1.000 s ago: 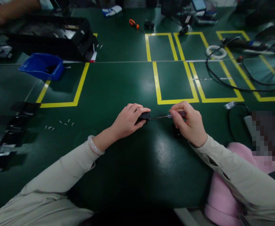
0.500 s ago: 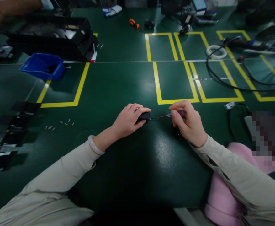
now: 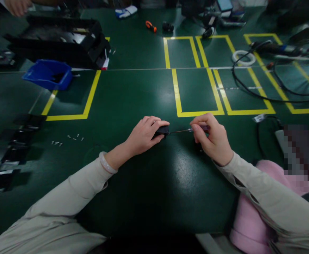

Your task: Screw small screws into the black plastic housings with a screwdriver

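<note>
My left hand is closed around a small black block-like part and presses it to the green table. Most of that part is hidden under my fingers. My right hand grips a screwdriver by its dark translucent handle. The thin metal shaft lies nearly level, and its tip meets the right end of the black part. Whether a screw sits at the tip is too small to tell. Several small screws lie loose on the table to the left of my left hand.
Flat black parts line the left side. A blue bin stands beyond, before a black tray-like housing. Another person's hand is at top left. An orange-handled tool, cables and a white ring lie farther off.
My hands, the black part and the screwdriver hold almost the same position. At top left, the other person's hand has moved to the right, above the black housing.
</note>
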`<state>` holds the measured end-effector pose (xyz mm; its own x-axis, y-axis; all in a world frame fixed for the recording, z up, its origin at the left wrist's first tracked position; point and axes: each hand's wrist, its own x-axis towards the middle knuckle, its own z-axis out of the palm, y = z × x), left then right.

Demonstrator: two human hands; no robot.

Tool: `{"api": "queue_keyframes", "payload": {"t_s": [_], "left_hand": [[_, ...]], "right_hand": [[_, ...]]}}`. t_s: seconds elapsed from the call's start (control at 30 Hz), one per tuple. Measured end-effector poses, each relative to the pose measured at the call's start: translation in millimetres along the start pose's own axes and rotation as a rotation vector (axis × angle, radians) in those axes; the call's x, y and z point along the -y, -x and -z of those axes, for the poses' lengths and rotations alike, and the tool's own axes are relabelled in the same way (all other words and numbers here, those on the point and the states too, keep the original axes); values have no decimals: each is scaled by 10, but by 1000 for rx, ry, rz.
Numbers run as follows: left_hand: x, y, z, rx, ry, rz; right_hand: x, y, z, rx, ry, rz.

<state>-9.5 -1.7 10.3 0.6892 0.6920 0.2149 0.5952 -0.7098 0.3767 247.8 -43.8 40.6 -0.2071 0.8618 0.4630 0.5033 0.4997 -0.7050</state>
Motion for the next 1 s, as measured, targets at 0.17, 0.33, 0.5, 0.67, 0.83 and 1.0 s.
{"api": "queue_keyframes", "payload": {"t_s": [0.17, 0.33, 0.5, 0.67, 0.83, 1.0], "left_hand": [[-7, 2, 9, 1, 10, 5], [-8, 6, 12, -3, 4, 5], [-3, 5, 14, 3, 5, 2], [-4, 0, 22, 6, 10, 8], [-15, -1, 16, 7, 14, 15], [-13, 0, 21, -3, 14, 4]], "right_hand": [[3, -3, 4, 20, 21, 5], [20, -19, 8, 13, 14, 10], [22, -7, 15, 14, 15, 15], [10, -3, 3, 8, 18, 19], [11, -24, 0, 4, 29, 26], [2, -12, 7, 3, 17, 7]]}}
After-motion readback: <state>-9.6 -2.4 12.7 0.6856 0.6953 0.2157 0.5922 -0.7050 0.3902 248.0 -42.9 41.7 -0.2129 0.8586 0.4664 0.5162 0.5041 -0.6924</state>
